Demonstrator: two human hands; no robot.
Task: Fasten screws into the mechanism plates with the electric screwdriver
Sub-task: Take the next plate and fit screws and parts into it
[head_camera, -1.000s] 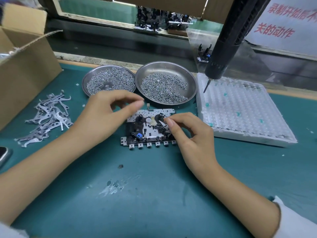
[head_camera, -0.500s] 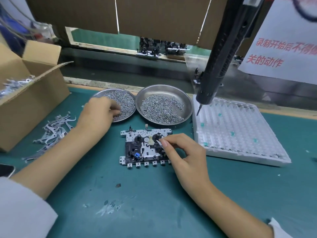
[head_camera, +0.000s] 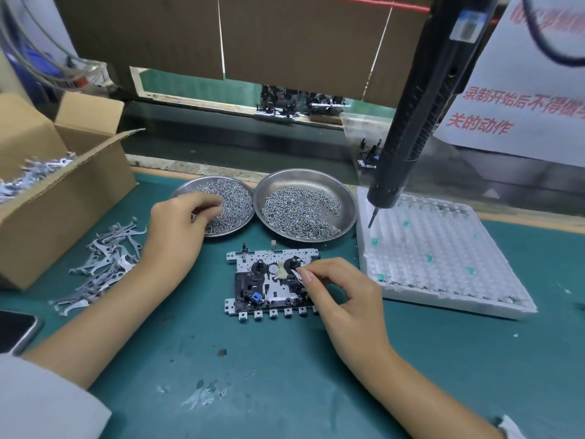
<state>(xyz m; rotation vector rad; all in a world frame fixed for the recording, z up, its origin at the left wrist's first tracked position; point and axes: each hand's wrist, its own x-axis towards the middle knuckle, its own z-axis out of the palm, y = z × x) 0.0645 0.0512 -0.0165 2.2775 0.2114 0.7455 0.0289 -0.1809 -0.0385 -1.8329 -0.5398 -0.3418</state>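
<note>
Pinching a small silver metal piece (head_camera: 297, 272) between thumb and forefinger, the right hand (head_camera: 343, 297) rests over the right end of the mechanism plate (head_camera: 269, 282), its other fingers curled loosely above the plate's black parts. The left hand (head_camera: 177, 228) reaches into the left steel dish (head_camera: 235, 202), fingers bent down into the heap of small screws (head_camera: 232, 201); whether it has actually picked one up cannot be told, since the fingertips are buried among them.

The mechanism plate lies flat on the green desk (head_camera: 285, 369) between the two hands, a silver stamped frame with black spindles, a small blue part near its front and a row of square tabs along its near edge. Just behind it, touching the left dish, stands the right steel dish (head_camera: 343, 193), also holding a spread of screws. The electric screwdriver (head_camera: 408, 131) hangs slanted above the right side, black-bodied, its bit pointing down over the far left corner of a white foam tray (head_camera: 443, 258) that sits just right of the plate.

To the left of the left forearm lies a pile of thin metal levers (head_camera: 101, 264), and beyond it an open cardboard box (head_camera: 47, 198) with more of the same inside. A dark phone (head_camera: 15, 331) shows at the left edge. A white sheet printed with red characters (head_camera: 512, 115) hangs behind the screwdriver.
</note>
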